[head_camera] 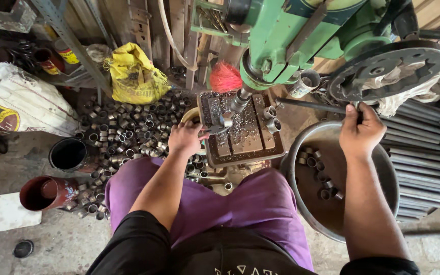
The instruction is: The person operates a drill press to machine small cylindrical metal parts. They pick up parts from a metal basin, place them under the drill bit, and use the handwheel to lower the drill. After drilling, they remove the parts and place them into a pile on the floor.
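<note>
Drill table [243,137] in centre – ring pile [128,130] on floor at left, basin [301,153] with rings [322,178] at right, rods [423,147] beyond basin.

1. The left hand [185,136] pinches a small metal ring [225,121] on the drill table [245,140] under the green drill press [291,35].
2. The right hand [360,133] grips the feed lever [311,105] above a metal basin [389,168] of rings.
</note>
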